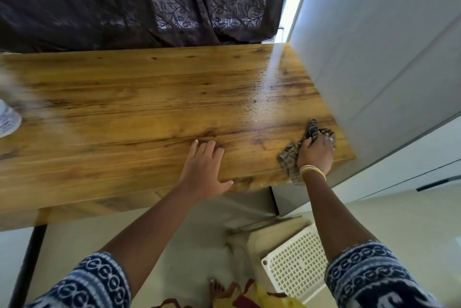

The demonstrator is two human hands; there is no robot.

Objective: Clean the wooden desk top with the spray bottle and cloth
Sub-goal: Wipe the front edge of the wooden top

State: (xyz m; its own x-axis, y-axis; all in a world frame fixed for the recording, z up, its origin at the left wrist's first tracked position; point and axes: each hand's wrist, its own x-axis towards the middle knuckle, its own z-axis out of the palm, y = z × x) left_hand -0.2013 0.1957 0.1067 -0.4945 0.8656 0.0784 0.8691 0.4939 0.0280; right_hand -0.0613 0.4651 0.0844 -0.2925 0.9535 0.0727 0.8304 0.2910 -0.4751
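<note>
Right fingers [309,144] bunch the cloth [290,158] at the table's [149,98] wet right end; left hand [203,170] lies flat, empty. Cloth soft, limp: best gripped wadded.

The wooden surface [139,98] carries a crumpled striped cloth [290,157] at its near right corner, under the right hand [316,152]. The left hand [204,170] lies flat at the near edge. A wet sheen [259,108] marks the right part. A blurred white object [8,120] sits at the far left.
</note>
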